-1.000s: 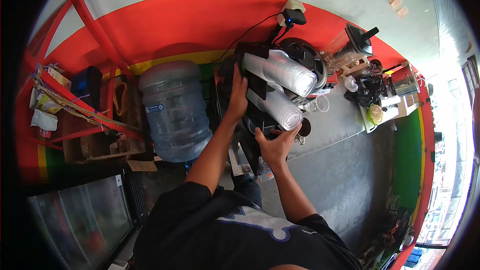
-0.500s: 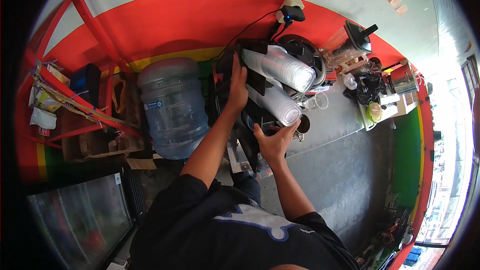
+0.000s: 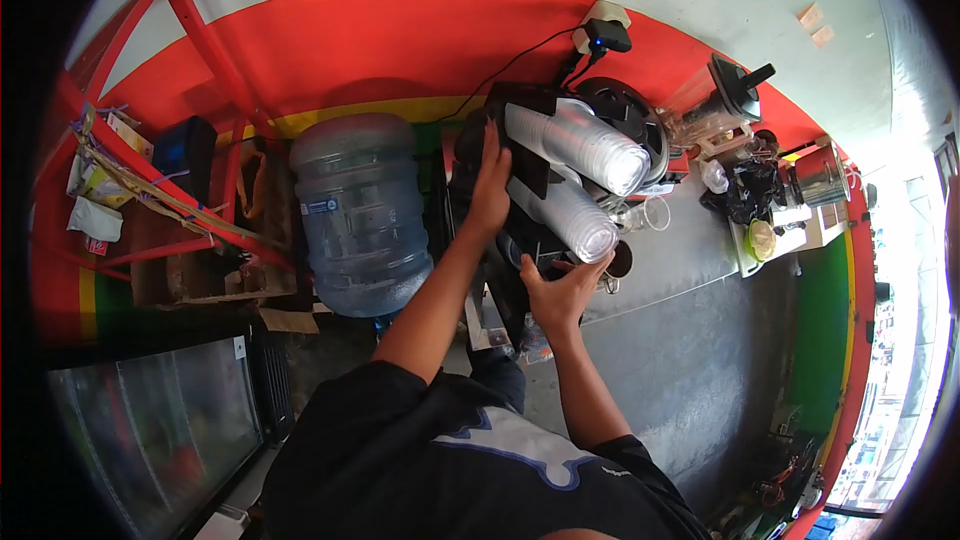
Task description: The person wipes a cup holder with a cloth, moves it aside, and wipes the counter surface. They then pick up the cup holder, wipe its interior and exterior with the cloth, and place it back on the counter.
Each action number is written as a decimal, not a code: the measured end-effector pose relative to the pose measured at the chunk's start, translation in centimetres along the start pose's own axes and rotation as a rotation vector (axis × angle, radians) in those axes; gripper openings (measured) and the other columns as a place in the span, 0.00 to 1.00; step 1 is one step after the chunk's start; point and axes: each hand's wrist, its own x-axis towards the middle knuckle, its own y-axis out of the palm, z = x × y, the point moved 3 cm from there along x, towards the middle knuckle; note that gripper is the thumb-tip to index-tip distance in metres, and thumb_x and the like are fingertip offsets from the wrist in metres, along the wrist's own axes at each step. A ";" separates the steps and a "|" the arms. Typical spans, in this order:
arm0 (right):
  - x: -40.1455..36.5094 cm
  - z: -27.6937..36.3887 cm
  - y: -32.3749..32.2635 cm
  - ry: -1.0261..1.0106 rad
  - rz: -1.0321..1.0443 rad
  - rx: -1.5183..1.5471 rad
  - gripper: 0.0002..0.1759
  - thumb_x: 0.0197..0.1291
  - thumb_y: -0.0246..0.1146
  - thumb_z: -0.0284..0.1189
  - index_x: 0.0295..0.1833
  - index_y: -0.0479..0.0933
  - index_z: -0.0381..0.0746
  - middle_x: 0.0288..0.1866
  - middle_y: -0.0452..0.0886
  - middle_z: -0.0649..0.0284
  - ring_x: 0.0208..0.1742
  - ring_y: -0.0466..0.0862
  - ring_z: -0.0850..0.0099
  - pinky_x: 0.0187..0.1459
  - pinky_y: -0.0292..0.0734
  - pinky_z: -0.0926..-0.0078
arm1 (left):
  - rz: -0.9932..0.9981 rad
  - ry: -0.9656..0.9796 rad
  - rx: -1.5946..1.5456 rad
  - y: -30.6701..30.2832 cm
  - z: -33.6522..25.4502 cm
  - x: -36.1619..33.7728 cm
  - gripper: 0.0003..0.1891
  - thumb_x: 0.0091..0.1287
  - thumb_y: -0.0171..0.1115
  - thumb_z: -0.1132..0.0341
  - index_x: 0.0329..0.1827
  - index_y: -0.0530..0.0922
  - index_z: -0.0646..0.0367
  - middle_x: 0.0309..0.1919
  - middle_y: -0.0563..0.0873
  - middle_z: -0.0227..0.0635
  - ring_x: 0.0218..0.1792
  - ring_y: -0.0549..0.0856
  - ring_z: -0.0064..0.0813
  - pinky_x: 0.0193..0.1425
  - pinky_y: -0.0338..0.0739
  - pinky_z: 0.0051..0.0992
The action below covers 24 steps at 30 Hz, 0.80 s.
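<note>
Two stacks of clear plastic cups, an upper one (image 3: pixel 590 145) and a lower one (image 3: pixel 570 215), lie on their sides in a black holder (image 3: pixel 530 172). My left hand (image 3: pixel 490 180) presses against the left side of the black holder, its fingers pointing up. At the lower end of the holder, my right hand (image 3: pixel 563 292) grips it with the thumb apart and the fingertips close to the rim of the lower stack. A dark mug (image 3: pixel 619 260) stands just right of my right hand.
A big water bottle (image 3: pixel 362 215) stands to the left, beside a red metal frame (image 3: pixel 215 55). A blender (image 3: pixel 730 90), black plastic bags (image 3: pixel 745 190) and a glass (image 3: pixel 655 213) are on the counter (image 3: pixel 690 250) to the right. A glass-door fridge (image 3: pixel 160 430) is at lower left.
The whole view has shifted, so the scene sits slightly further right. Both hands remain on the black holder with the cup stacks, with little change in their grip.
</note>
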 end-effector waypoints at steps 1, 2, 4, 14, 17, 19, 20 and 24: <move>0.1 0.5 -0.2 0.000 0.005 0.010 0.74 0.46 0.87 0.36 0.85 0.42 0.25 0.81 0.54 0.39 0.64 0.78 0.56 0.54 0.86 0.67 | -0.002 0.015 0.028 -0.3 0.9 -1.0 0.33 0.88 0.41 0.51 0.89 0.54 0.61 0.87 0.60 0.42 0.86 0.59 0.36 0.87 0.50 0.31; 0.3 0.8 -0.3 -0.004 0.010 0.024 0.74 0.46 0.87 0.36 0.85 0.41 0.25 0.81 0.54 0.39 0.64 0.78 0.56 0.54 0.85 0.67 | -0.007 0.021 0.045 -0.5 1.7 -1.9 0.33 0.88 0.41 0.52 0.89 0.53 0.61 0.87 0.59 0.42 0.86 0.59 0.36 0.87 0.50 0.31; 0.4 0.4 -0.1 -0.021 0.005 0.042 0.73 0.46 0.87 0.35 0.85 0.42 0.26 0.81 0.54 0.39 0.64 0.77 0.56 0.54 0.85 0.67 | -0.033 -0.093 0.036 -1.7 5.0 -2.5 0.33 0.88 0.40 0.52 0.89 0.53 0.61 0.87 0.59 0.42 0.86 0.59 0.35 0.88 0.49 0.31; 0.1 0.3 -0.1 0.024 0.013 0.078 0.68 0.45 0.86 0.31 0.83 0.46 0.27 0.76 0.59 0.43 0.64 0.77 0.56 0.53 0.88 0.68 | -0.005 -0.023 0.002 -0.4 0.2 3.2 0.33 0.88 0.39 0.52 0.89 0.52 0.60 0.88 0.57 0.41 0.87 0.57 0.35 0.88 0.48 0.31; 0.2 -0.1 0.1 0.026 -0.041 0.101 0.68 0.40 0.88 0.35 0.79 0.50 0.25 0.70 0.63 0.43 0.57 0.81 0.54 0.49 0.84 0.63 | 0.012 0.071 0.066 -0.6 0.0 1.6 0.33 0.89 0.39 0.53 0.90 0.52 0.60 0.88 0.57 0.41 0.87 0.57 0.35 0.88 0.48 0.31; 0.4 0.3 -0.1 -0.057 -0.047 0.035 0.68 0.40 0.88 0.36 0.79 0.51 0.25 0.69 0.64 0.44 0.53 0.82 0.56 0.49 0.84 0.63 | 0.001 0.026 0.083 -1.4 2.4 0.4 0.33 0.89 0.39 0.53 0.90 0.51 0.60 0.88 0.57 0.41 0.87 0.57 0.35 0.88 0.47 0.31; 0.3 0.2 -0.2 -0.051 -0.052 0.034 0.68 0.40 0.88 0.36 0.79 0.51 0.25 0.69 0.64 0.44 0.53 0.82 0.56 0.49 0.84 0.63 | -0.011 -0.031 0.076 -1.9 4.0 0.3 0.33 0.89 0.39 0.53 0.90 0.51 0.60 0.89 0.56 0.41 0.87 0.56 0.35 0.88 0.47 0.31; 0.1 0.2 -0.2 -0.005 0.014 0.043 0.71 0.45 0.86 0.30 0.85 0.43 0.28 0.78 0.57 0.42 0.64 0.77 0.57 0.53 0.86 0.67 | -0.056 -0.358 -0.057 -4.0 9.0 3.5 0.33 0.89 0.39 0.53 0.90 0.51 0.59 0.89 0.56 0.40 0.87 0.56 0.35 0.89 0.47 0.31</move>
